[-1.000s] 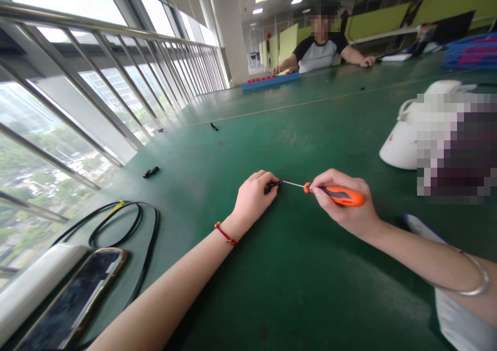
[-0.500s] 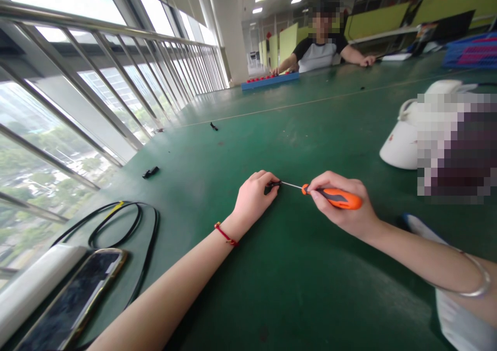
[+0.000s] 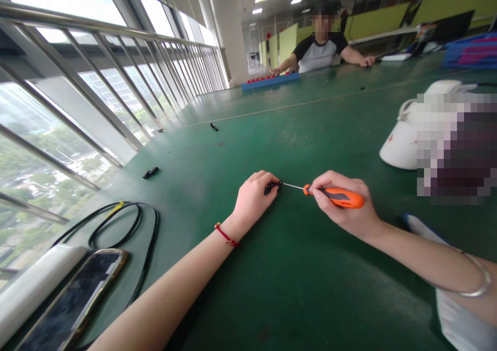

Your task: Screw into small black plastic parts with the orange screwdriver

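In the middle of the green table (image 3: pixel 248 149), my left hand (image 3: pixel 254 195) is closed around a small black part (image 3: pixel 272 185). Fingers cover most of that part, so its exact kind cannot be made out. My right hand (image 3: pixel 345 203) grips a screwdriver by its orange and grey handle (image 3: pixel 344 197). The thin metal shaft (image 3: pixel 293 186) points left, and its tip is at the right end of the black part. Whether the tip sits inside the part or only touches it is too small to tell.
Left lie a black cable (image 3: pixel 155 232), a phone (image 3: pixel 77 299), a white box (image 3: pixel 39 289) and a small black piece (image 3: pixel 150 173); another black piece (image 3: pixel 214 127) is farther back. A white object (image 3: pixel 402 144) stands right. Across the table a person (image 3: pixel 320 53) sits by a blue tray (image 3: pixel 269 82).
My right hand and the screwdriver have shifted very slightly to the right. The left hand and the black part look the same.
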A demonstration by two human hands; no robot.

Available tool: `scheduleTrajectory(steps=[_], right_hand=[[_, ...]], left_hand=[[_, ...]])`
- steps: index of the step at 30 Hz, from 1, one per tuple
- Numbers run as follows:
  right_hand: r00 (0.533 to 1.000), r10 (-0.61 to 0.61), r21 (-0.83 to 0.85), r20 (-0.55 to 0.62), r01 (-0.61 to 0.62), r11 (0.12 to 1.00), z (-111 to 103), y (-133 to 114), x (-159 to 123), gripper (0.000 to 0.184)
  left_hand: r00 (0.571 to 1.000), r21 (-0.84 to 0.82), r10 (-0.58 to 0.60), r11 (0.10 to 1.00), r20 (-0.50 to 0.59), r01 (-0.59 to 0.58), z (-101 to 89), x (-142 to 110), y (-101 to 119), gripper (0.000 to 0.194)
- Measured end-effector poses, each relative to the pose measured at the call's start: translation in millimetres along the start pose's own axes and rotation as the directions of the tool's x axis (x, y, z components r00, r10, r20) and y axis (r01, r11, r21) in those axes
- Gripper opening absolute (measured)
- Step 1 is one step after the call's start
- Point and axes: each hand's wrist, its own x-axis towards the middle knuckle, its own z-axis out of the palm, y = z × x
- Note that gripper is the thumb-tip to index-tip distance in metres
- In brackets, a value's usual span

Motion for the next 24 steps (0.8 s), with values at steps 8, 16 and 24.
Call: scheduleTrajectory(steps=[8, 16, 24], right_hand=[[0.996, 0.091, 0.039, 0.015, -0.091, 0.995, -0.4, -0.6, 0.1, 0.009], [0.984, 0.117, 0.117, -0.133, -0.101, 0.988, 4.5, 4.2, -0.7, 0.022], [0.994, 0.088, 0.098, -0.059, -0.082, 0.992, 4.7, 0.5, -1.2, 0.007]], left_hand=[[1.0, -0.005, 0.015, 1.0, 0.009, -0.014, -0.6, -0.7, -0.5, 0.012], [0.999, -0.015, 0.037, 0.999, 0.023, -0.037, -1.6, 0.4, -0.6, 0.011], [0.999, -0.011, 0.034, 0.999, 0.017, -0.034, -0.6, -0.3, -0.8, 0.012]])
